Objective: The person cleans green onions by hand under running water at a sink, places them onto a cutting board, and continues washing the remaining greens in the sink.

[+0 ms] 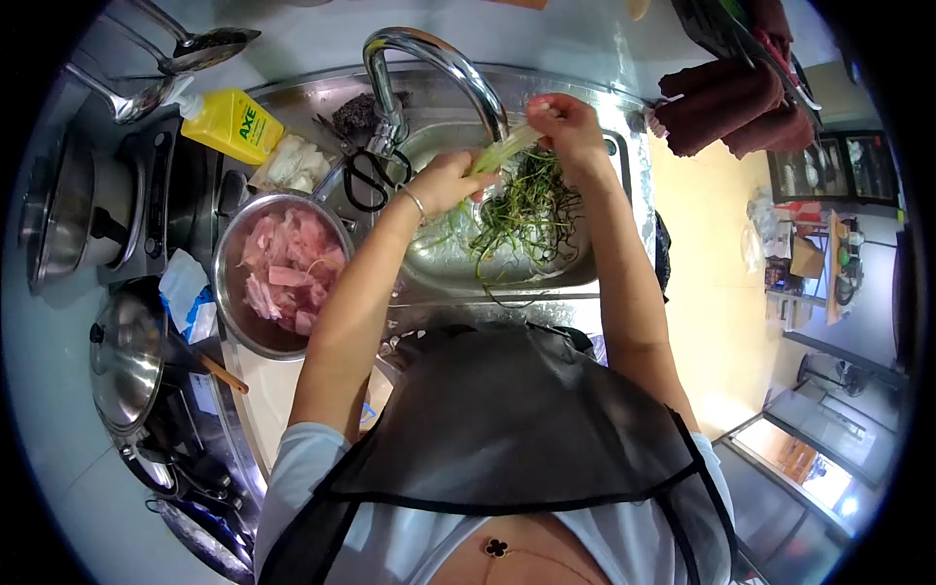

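Observation:
Pale green stalks (507, 146) stretch between my two hands just under the end of the curved chrome faucet (439, 44). My left hand (444, 183), with a bracelet at its wrist, is closed round their lower left end. Fingers of my right hand (567, 127) are closed on the other end at the upper right. Thin green leafy strands (531, 214) lie in a tangle in the steel sink (429, 268) below my hands. Whether some strands join the held stalks is hard to make out.
Left of the sink are a steel bowl of raw pink meat (292, 268), black-handled scissors (366, 185) and a yellow bottle (232, 125). A lidded pan (127, 361) stands further left. Dark red cloths (726, 97) hang at the upper right.

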Demonstrator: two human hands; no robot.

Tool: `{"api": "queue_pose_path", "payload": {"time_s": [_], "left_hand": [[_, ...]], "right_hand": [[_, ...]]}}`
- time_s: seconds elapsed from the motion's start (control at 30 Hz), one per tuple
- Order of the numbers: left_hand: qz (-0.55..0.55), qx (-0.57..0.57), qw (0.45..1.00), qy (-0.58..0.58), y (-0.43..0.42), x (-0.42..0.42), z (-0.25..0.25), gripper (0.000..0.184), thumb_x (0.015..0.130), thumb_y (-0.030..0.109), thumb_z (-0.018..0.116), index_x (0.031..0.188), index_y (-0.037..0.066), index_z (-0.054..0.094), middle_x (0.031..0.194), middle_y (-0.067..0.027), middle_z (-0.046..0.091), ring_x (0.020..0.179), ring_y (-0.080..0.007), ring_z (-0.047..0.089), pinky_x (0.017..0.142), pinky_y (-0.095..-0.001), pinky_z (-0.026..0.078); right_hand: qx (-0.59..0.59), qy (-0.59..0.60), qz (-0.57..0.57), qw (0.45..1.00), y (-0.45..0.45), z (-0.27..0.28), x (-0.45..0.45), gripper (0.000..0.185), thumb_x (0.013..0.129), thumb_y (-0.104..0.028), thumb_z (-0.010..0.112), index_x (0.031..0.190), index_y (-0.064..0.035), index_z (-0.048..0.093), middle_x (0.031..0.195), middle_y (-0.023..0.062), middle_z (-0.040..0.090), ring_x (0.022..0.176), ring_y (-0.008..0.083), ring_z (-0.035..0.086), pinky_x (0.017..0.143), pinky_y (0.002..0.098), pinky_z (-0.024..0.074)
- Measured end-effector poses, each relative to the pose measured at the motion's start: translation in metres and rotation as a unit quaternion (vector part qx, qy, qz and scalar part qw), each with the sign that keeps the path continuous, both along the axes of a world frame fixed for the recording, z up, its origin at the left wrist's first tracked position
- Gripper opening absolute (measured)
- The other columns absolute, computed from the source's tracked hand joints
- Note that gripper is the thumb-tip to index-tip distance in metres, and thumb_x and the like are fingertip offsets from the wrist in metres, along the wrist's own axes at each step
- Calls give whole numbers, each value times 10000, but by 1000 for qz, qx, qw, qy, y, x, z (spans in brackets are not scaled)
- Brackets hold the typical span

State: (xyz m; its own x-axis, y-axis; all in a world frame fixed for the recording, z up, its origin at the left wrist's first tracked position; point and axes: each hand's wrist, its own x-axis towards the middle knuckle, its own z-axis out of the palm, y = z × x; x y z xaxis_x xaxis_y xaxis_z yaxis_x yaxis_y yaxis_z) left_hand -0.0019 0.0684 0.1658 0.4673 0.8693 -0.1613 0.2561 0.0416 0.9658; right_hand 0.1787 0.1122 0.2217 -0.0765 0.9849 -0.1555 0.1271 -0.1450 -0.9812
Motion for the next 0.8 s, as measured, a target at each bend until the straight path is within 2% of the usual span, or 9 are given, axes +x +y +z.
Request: {"api": "queue_pose_path", "payload": {"time_s": [0.1, 0.23, 0.3, 0.4, 0.47, 0.53, 0.57, 0.73, 0.8], "left_hand": [[-40, 33, 985, 167, -7, -14, -11, 244, 797, 258, 509, 868, 29, 556, 601, -37, 546, 530, -128, 518, 566, -293, 416], [-58, -71, 986, 142, -23, -40, -49, 198, 830, 149, 475, 933, -6, 541, 607, -13, 490, 558, -72, 471, 544, -234, 396], [74, -195, 978, 11, -32, -43, -47, 183, 844, 111, 441, 955, 5, 542, 588, 23, 413, 518, -49, 397, 499, -206, 355], [182, -216, 950, -137, -29, -41, -41, 196, 846, 110, 437, 983, 16, 540, 613, 41, 375, 517, -47, 355, 484, -191, 328], [165, -193, 957, -138, -25, -46, -45, 206, 834, 77, 440, 1008, 16, 532, 659, 33, 415, 538, -49, 380, 491, -192, 338], [284, -167, 929, -168, -23, -53, -47, 197, 823, 121, 492, 985, 26, 550, 651, 36, 462, 515, -52, 395, 453, -182, 320], [293, -206, 908, -216, -23, -61, -43, 217, 794, 83, 511, 1000, 19, 537, 669, 22, 489, 520, -61, 407, 475, -191, 336], [210, -271, 847, -406, -23, -89, -33, 268, 743, 16, 491, 1008, -19, 506, 724, -11, 492, 582, -99, 434, 531, -216, 359], [199, -360, 745, -526, -21, -90, -26, 297, 729, -6, 465, 1024, -36, 486, 747, -27, 485, 627, -105, 434, 548, -209, 354]], "right_hand": [[1, 35, -69, 997, 6, -1, 31, 131, 754, -89, 586, 855, -8, 571, 697, 19, 541, 546, 75, 449, 491, 198, 363], [38, 132, -99, 985, 18, 8, 90, 127, 740, -58, 594, 845, 10, 571, 648, -7, 499, 510, 57, 410, 461, 175, 333], [36, 76, -108, 991, 10, 17, 96, 106, 757, -53, 574, 848, -2, 558, 642, -26, 475, 523, 43, 399, 445, 154, 298], [78, -76, -95, 990, -5, 16, 90, 113, 739, -74, 598, 799, 19, 573, 619, -5, 498, 521, 49, 439, 452, 181, 348], [73, -158, -118, 978, -4, -5, 99, 112, 735, -105, 587, 769, 2, 578, 617, 55, 543, 552, 121, 509, 491, 243, 396], [228, -436, -175, 853, 8, -38, 134, 131, 762, -140, 558, 794, -15, 580, 656, 61, 561, 593, 145, 529, 546, 280, 414], [269, -506, -179, 800, 2, -37, 142, 135, 748, -148, 560, 795, -23, 576, 690, 112, 580, 629, 217, 559, 592, 317, 428], [252, -506, -235, 791, -18, -27, 162, 205, 682, -192, 641, 749, -8, 583, 685, 135, 596, 631, 262, 577, 581, 330, 443], [220, -462, -272, 815, -22, -17, 146, 161, 692, -164, 626, 691, -8, 586, 625, 127, 570, 555, 248, 551, 525, 322, 431]]}}
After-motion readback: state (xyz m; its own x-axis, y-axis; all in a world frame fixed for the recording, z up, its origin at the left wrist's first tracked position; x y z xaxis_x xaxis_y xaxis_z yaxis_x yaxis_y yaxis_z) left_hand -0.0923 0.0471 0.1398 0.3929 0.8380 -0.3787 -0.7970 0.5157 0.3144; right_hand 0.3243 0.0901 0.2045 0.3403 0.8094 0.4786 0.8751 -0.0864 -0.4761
